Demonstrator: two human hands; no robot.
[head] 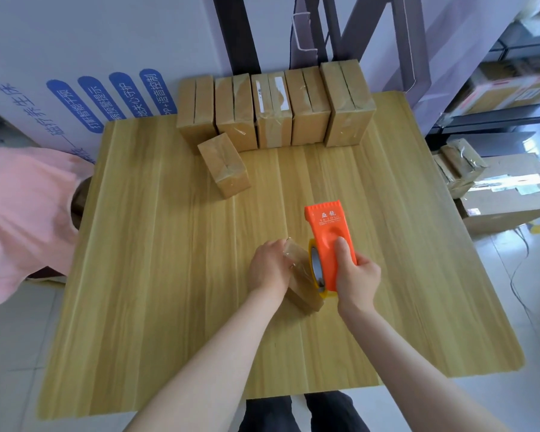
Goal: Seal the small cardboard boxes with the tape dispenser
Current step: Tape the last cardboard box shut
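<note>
Your left hand (270,266) is gripping a small cardboard box (303,283) on the table (156,275), while your right hand (357,280) is clutching the orange tape dispenser (329,235) against it.

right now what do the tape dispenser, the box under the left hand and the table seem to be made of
The tape dispenser looks like moulded plastic, bright orange, smooth with a slight sheen. The box is brown cardboard, shiny where clear tape appears to cover it. The table shows pale wood grain in plank stripes, matte; possibly laminate rather than solid wood.
</note>
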